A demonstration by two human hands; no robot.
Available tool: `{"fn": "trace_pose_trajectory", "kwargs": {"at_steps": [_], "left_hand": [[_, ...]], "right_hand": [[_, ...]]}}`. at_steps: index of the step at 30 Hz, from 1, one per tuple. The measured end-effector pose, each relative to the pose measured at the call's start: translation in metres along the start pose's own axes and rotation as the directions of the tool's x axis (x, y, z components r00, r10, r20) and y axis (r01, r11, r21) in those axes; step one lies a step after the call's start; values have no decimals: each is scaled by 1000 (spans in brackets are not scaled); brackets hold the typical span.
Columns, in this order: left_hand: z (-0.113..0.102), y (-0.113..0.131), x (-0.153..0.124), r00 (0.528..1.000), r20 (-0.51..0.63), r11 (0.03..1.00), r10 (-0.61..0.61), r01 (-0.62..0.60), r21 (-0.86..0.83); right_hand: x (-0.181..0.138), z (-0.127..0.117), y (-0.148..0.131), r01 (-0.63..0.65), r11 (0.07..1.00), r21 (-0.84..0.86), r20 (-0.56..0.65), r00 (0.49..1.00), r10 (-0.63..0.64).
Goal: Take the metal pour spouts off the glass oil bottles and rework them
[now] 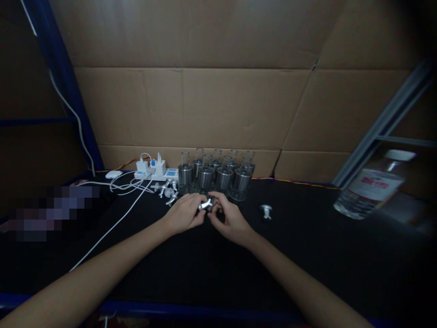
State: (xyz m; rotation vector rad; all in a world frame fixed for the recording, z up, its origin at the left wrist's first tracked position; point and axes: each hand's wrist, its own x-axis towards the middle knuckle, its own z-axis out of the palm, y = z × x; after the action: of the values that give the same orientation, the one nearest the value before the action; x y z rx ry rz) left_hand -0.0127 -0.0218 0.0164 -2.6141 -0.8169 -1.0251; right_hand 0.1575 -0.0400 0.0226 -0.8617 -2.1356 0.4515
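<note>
My left hand (186, 212) and my right hand (229, 217) meet at the middle of the black table (307, 255), fingers curled. Between them they pinch a small silver metal fitting (205, 205). Just behind the hands stands a cluster of several glass bottles with metal sleeves (218, 175). A few loose silver fittings (167, 191) lie to the left of the bottles. One more silver fitting (265, 210) lies alone to the right of my right hand.
A white power strip (155, 172) with plugs and white cables (116, 223) sits at the back left. A clear plastic water bottle (372, 184) stands at the right. Cardboard walls (218, 105) close the back; a blue frame post (59, 77) rises at the left.
</note>
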Motion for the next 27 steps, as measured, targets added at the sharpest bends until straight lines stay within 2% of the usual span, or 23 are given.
{"fn": "trace_pose_trajectory", "kwargs": {"at_steps": [6, 12, 22, 27], "left_hand": [[0, 0, -1, 1000, 0, 1000, -18, 18, 21], [-1, 0, 0, 998, 35, 998, 44, -46, 36], [4, 5, 1, 995, 25, 995, 94, -94, 22], [4, 6, 1, 995, -5, 995, 101, -101, -6]], "right_hand": [[-1, 5, 7, 4, 992, -130, 10, 1000, -3], [-1, 7, 10, 28, 986, -162, 41, 999, -21], [-1, 13, 5, -32, 995, -92, 118, 992, 43], [0, 13, 1, -37, 999, -21, 100, 994, 39]]}}
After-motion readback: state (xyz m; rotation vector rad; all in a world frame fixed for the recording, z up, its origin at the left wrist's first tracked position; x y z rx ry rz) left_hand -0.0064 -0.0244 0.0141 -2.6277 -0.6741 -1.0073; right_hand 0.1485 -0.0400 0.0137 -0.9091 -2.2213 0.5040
